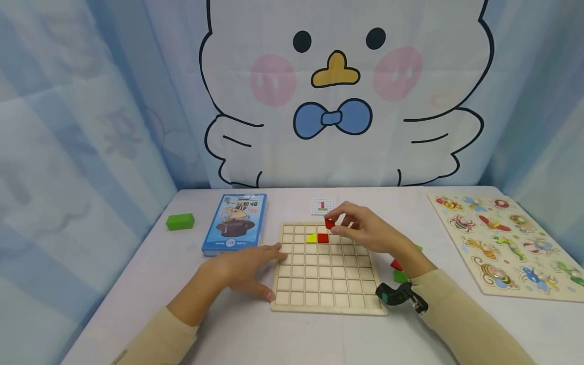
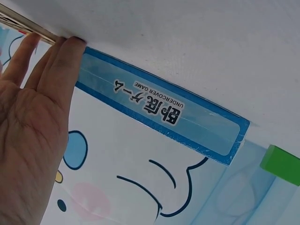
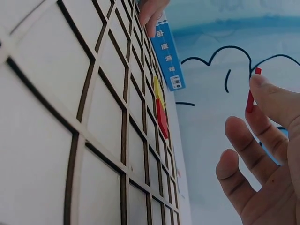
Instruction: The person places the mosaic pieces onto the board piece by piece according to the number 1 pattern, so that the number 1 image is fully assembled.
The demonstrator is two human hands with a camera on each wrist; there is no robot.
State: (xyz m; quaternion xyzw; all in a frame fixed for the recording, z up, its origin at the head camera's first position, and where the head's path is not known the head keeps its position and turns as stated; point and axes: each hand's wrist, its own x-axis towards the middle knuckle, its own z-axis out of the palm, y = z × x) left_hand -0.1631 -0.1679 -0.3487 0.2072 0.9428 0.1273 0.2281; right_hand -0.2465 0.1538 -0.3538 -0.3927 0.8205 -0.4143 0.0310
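A wooden grid board (image 1: 328, 274) lies flat on the table. In one of its upper rows sit a yellow triangular tile (image 1: 312, 239) and, touching it on the right, a red square tile (image 1: 323, 238). My right hand (image 1: 365, 228) pinches another small red tile (image 3: 251, 96) between thumb and index finger, above the board's upper edge; the other fingers are loosely bent in the right wrist view. My left hand (image 1: 242, 269) rests at the board's left edge, fingers extended and thumb near the lower left corner.
A blue game box (image 1: 234, 223) stands left of the board, beside a green block (image 1: 180, 221). Behind the board lies a small pattern card (image 1: 323, 206). Red and green pieces (image 1: 400, 276) lie partly under my right forearm. An animal picture puzzle (image 1: 511, 246) lies at the right.
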